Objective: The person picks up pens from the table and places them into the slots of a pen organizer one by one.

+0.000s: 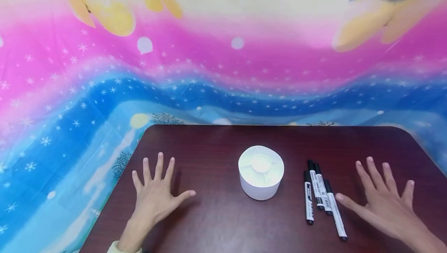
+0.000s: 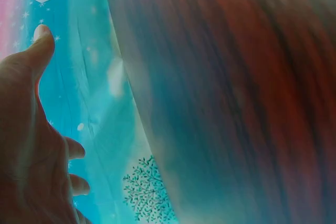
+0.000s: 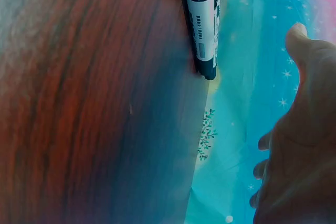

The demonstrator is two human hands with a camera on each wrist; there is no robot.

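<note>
Fingers spread wide, my left hand (image 1: 155, 198) is over the left side of the table and holds nothing. My right hand (image 1: 387, 206) is spread the same way on the right, its thumb tip close to the markers. Several black-capped white markers (image 1: 319, 193) lie side by side, pointing away from me, just left of that hand. Between the hands stands a round white organizer (image 1: 261, 185), upright, with a central cup and divided compartments around it. In the right wrist view a marker (image 3: 202, 24) shows near the right hand (image 3: 299, 129). Thumb and fingertips of the left hand (image 2: 37, 124) appear in the left wrist view.
The dark reddish-brown wooden table (image 1: 209, 222) has rounded far corners. Behind it hangs a pink and blue cloth (image 1: 209, 59) with snowflakes and cartoon figures, reaching down to the table's back edge and along its left side.
</note>
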